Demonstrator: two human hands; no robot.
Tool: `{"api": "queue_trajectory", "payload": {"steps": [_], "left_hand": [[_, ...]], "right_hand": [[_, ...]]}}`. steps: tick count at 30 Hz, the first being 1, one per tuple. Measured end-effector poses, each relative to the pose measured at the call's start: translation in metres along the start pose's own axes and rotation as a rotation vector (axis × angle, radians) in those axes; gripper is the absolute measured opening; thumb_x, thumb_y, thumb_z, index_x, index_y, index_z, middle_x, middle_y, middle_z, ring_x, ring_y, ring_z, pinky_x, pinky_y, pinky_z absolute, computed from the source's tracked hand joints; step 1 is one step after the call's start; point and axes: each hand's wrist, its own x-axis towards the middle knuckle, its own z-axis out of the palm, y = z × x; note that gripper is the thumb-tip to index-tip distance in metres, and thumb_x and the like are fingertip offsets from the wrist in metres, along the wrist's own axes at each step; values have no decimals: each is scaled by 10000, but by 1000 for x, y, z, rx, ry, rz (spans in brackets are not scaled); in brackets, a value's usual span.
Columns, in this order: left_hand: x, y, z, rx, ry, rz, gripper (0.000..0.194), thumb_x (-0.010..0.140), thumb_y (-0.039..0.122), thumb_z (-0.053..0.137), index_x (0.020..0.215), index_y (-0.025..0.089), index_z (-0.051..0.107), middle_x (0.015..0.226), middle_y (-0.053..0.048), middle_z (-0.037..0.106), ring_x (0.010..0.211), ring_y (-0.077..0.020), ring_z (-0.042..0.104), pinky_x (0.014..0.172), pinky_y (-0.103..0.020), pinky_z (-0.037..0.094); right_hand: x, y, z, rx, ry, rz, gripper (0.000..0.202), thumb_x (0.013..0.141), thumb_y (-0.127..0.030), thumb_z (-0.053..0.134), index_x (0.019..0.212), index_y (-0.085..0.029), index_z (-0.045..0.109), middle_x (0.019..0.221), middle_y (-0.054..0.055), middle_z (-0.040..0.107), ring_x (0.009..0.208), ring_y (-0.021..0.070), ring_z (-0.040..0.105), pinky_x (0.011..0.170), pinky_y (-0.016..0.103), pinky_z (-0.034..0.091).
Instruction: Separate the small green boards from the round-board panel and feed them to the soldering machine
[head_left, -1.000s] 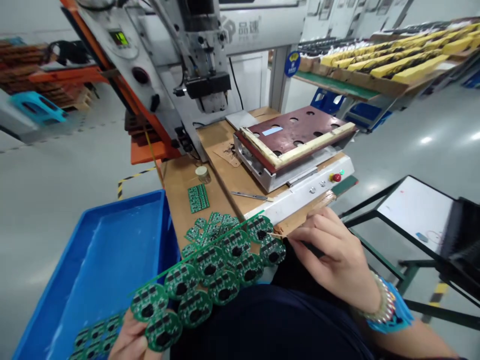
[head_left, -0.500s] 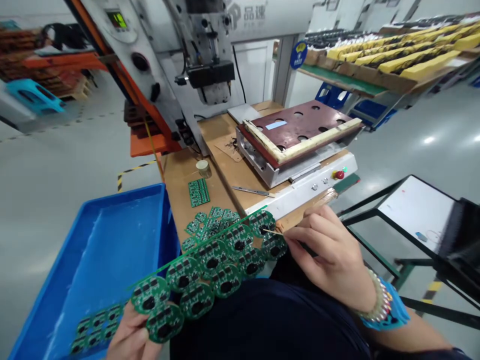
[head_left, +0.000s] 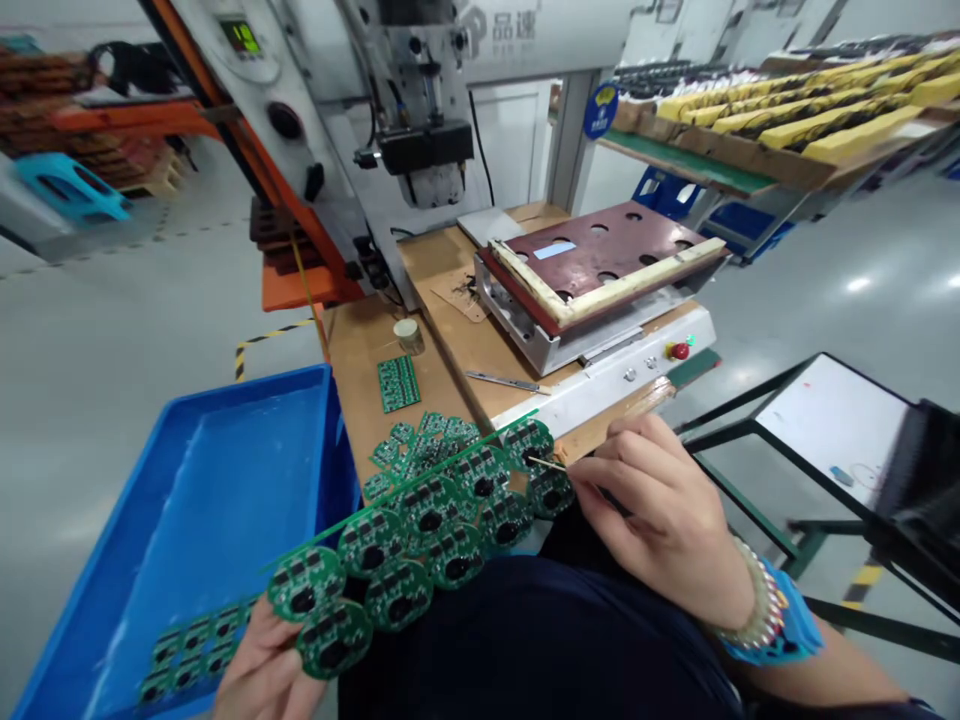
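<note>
A green panel of round circuit boards [head_left: 431,510] slants across the front, its lower left end gripped by my left hand [head_left: 270,660]. Black blobs and dark components dot the round boards. Pinched between the thumb and fingers of my right hand [head_left: 652,500] is a thin pale stick [head_left: 547,463], its tip at a black blob on the upper right round board. Behind the panel lies a pile of smaller green boards [head_left: 424,440] on the brown bench. A rectangular green board [head_left: 398,384] lies flat farther back, near a small round container [head_left: 408,336].
A blue bin [head_left: 232,480] at the left holds another board panel [head_left: 196,650]. Beyond the bench stands a machine with a dark red fixture plate [head_left: 607,250], a red button [head_left: 679,351] and tweezers [head_left: 504,381] before it. A white-topped stand [head_left: 832,420] is at the right.
The panel in my left hand has shifted slightly to the right. My right hand and the stick are almost where they were.
</note>
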Motion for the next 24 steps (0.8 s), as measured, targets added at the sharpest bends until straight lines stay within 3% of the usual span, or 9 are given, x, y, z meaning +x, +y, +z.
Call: {"api": "queue_trajectory", "payload": {"steps": [3,7,11,15,20,24], "left_hand": [[-1,-1,1,-3,11,-13,493,342,212,817,805,336,697,752,36,748,583,-235,676,483,-304,572],[-2,-2,-3,39,-2,34,302,341,219,826,577,268,645,720,14,741,598,-237,680,531,-319,580],[-1,-1,-3,40,54,22,380,335,230,828,682,281,682,713,10,741,585,-214,676,551,-302,577],[0,-2,-5,9,27,-34,313,332,204,826,577,274,645,685,24,732,605,-214,675,556,-299,577],[0,-2,-5,17,31,-6,447,367,198,812,777,321,685,733,62,739,620,-195,676,565,-261,570],[-3,-1,6,4,83,6,490,265,201,816,725,302,683,678,59,734,550,-192,665,517,-257,564]], "right_hand": [[0,0,0,-5,-11,-14,147,773,-81,518,850,-182,593,667,22,547,695,162,481,632,327,398],[-1,0,0,3,-15,-20,157,767,-69,523,857,-178,592,674,26,547,699,161,470,636,331,401],[-1,1,-1,7,-20,-26,155,755,-58,542,857,-163,594,681,32,546,706,163,464,635,333,402],[-1,0,-1,21,-15,-21,163,760,-56,538,861,-171,594,684,32,551,709,162,462,640,334,407],[-2,1,1,22,-5,-15,158,752,-58,548,854,-167,600,675,29,547,702,165,477,639,336,407],[-4,1,0,22,-17,-13,157,761,-57,537,860,-162,601,683,29,538,719,161,463,643,332,407]]}}
